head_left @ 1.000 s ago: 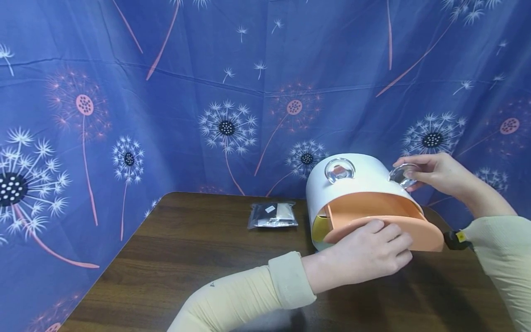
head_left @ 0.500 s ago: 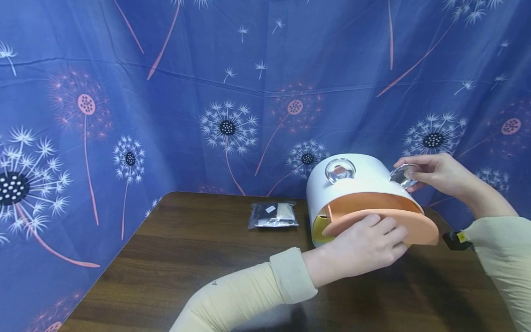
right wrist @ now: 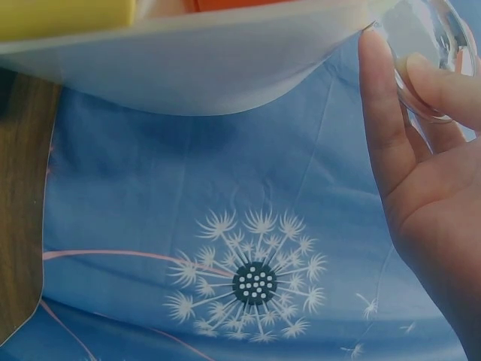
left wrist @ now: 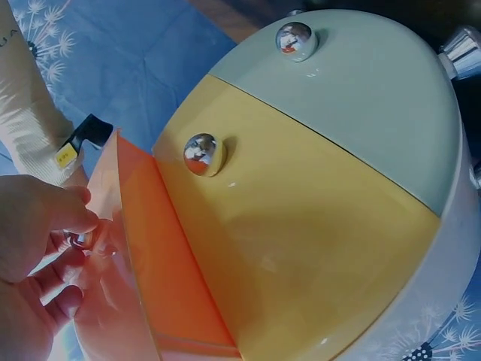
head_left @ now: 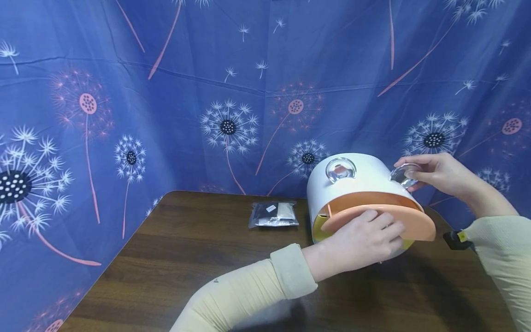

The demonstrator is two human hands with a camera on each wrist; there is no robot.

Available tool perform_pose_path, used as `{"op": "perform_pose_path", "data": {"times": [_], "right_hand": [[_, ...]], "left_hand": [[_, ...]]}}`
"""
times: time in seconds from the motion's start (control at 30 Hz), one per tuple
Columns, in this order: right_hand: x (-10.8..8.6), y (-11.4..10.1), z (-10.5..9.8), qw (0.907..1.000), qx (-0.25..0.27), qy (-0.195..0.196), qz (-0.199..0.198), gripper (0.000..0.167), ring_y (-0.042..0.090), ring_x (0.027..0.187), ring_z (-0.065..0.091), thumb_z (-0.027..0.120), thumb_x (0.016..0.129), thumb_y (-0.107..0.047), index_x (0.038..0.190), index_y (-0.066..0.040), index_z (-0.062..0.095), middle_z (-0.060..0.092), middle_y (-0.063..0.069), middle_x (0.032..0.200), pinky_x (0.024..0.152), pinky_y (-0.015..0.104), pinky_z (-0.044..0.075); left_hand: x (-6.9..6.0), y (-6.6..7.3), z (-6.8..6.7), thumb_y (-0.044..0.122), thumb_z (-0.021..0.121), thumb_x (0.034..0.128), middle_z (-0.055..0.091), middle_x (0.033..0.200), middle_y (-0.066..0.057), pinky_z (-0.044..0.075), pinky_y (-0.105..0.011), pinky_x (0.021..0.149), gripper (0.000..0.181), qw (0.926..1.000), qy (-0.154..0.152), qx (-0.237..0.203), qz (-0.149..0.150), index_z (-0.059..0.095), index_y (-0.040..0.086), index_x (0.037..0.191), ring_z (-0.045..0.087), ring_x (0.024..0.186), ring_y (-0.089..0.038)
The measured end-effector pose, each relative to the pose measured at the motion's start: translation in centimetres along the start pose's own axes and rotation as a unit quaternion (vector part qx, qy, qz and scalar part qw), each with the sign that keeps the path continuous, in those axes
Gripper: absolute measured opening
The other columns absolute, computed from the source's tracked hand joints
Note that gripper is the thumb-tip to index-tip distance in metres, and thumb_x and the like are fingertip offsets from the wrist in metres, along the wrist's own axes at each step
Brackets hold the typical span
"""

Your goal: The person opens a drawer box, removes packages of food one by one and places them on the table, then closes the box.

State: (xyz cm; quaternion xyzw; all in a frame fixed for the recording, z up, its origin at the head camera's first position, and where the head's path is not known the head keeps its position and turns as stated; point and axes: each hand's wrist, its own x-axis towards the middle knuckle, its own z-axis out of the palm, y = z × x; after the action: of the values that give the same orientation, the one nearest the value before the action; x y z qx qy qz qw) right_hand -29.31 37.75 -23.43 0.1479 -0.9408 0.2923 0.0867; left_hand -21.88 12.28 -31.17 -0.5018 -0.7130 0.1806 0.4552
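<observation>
A white round-topped drawer box (head_left: pixel 361 177) stands at the right of the table, with two shiny clear-silver discs on top like ears. Its orange drawer (head_left: pixel 415 221) is pulled partly out. My left hand (head_left: pixel 365 237) is at that drawer's front; in the left wrist view its fingers pinch a small chrome knob (left wrist: pixel 78 241). My right hand (head_left: pixel 444 177) grips the right ear-like disc (right wrist: pixel 451 30) between thumb and fingers. Below the orange drawer, the yellow drawer front (left wrist: pixel 301 226) and the pale green drawer front (left wrist: pixel 361 105) sit closed, each with a chrome knob.
A clear plastic packet (head_left: pixel 274 214) with dark and pale contents lies left of the box on the brown wooden table (head_left: pixel 186 244). The left ear-like disc (head_left: pixel 340 170) is untouched. A blue dandelion-print curtain (head_left: pixel 207 69) hangs behind the table.
The orange drawer has slid inward, with my left hand moving along with it, so its opening is narrower. My right hand keeps its hold on the disc.
</observation>
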Motion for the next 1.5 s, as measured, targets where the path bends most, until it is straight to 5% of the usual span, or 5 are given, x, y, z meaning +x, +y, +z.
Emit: {"op": "perform_pose_path", "data": {"times": [0.47, 0.7, 1.0, 1.23, 1.5], "right_hand": [[-0.1, 0.0, 0.1, 1.0000, 0.005, -0.003, 0.000, 0.034, 0.016, 0.074, 0.070, 0.054, 0.096, -0.018, 0.127, -0.004, 0.056, 0.050, -0.036, 0.099, 0.072, 0.035, 0.055], [-0.1, -0.1, 0.3, 1.0000, -0.003, 0.003, 0.000, 0.033, 0.016, 0.073, 0.070, 0.052, 0.096, -0.016, 0.126, -0.004, 0.056, 0.047, -0.038, 0.098, 0.073, 0.041, 0.055], [0.0, -0.1, 0.3, 0.9998, -0.017, 0.003, 0.005, 0.033, 0.016, 0.073, 0.070, 0.052, 0.096, -0.014, 0.127, -0.005, 0.056, 0.060, 0.001, 0.117, 0.073, 0.043, 0.055], [0.0, 0.0, 0.2, 1.0000, -0.005, 0.004, 0.001, 0.033, 0.016, 0.072, 0.070, 0.052, 0.096, -0.014, 0.127, -0.004, 0.056, 0.047, -0.037, 0.099, 0.072, 0.040, 0.055], [0.0, -0.1, 0.1, 1.0000, -0.007, 0.007, 0.001, 0.033, 0.016, 0.072, 0.070, 0.053, 0.096, -0.015, 0.127, -0.004, 0.056, 0.050, -0.032, 0.104, 0.074, 0.042, 0.054]], "left_hand": [[0.1, -0.6, 0.6, 0.018, 0.040, 0.0986, 0.056, 0.119, 0.008, 0.039, -0.027, 0.090, 0.032, 0.9994, -0.031, -0.007, -0.014, 0.062, 0.029, 0.119, 0.048, 0.109, -0.014], [-0.2, -1.7, -1.1, 0.020, 0.041, 0.0991, 0.057, 0.114, 0.009, 0.040, -0.022, 0.086, 0.030, 0.9992, -0.031, -0.011, -0.022, 0.064, 0.028, 0.116, 0.049, 0.104, -0.011], [0.2, -1.2, 1.1, 0.018, 0.038, 0.0986, 0.055, 0.114, 0.009, 0.039, -0.022, 0.082, 0.031, 0.9983, -0.034, -0.025, -0.040, 0.063, 0.028, 0.114, 0.048, 0.102, -0.011], [0.6, -1.1, 2.1, 0.021, 0.044, 0.0973, 0.055, 0.117, 0.008, 0.039, -0.023, 0.086, 0.029, 0.9965, -0.055, -0.045, -0.044, 0.062, 0.028, 0.119, 0.047, 0.106, -0.013], [0.7, -1.4, 2.3, 0.021, 0.047, 0.0960, 0.053, 0.118, 0.007, 0.038, -0.024, 0.088, 0.028, 0.9949, -0.057, -0.062, -0.056, 0.062, 0.026, 0.119, 0.046, 0.107, -0.013]]}}
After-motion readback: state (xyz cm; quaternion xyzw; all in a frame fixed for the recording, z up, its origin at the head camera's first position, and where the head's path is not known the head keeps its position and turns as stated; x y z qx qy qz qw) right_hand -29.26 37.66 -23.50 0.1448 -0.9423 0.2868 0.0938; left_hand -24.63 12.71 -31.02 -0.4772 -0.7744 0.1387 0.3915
